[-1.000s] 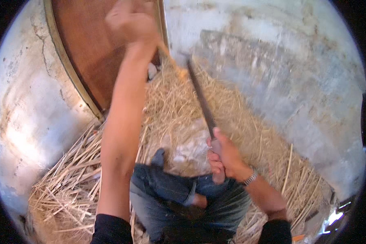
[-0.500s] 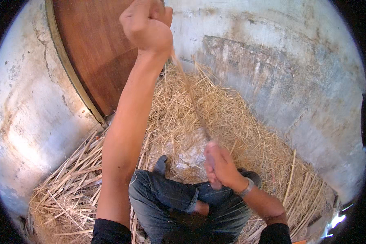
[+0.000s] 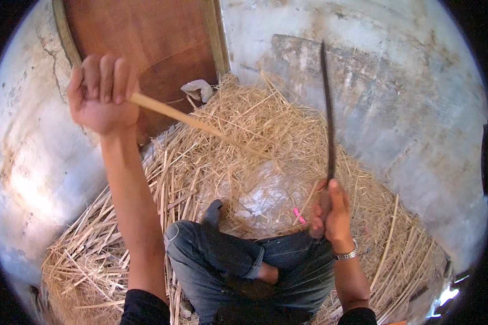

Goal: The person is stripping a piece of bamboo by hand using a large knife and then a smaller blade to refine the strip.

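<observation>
Gripping one pale strip (image 3: 190,120), the left hand (image 3: 105,98) has its fingers curled round the upper end; strip slants down rightward over the straw (image 3: 290,127). One pink piece (image 3: 299,215) lies near the right hand (image 3: 335,211), whose fingers clamp one long dark-bladed knife (image 3: 331,135) by its handle.

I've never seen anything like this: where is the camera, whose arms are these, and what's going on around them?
No machine here: these are a person's own bare hands. A fisheye camera on their head looks down, so edges bend. The left hand grips a light wooden strip; the right hand holds a long-bladed knife, blade pointing up the picture. Thin shavings and longer strips cover much of the floor, with a small pink thing near the person's legs.
</observation>
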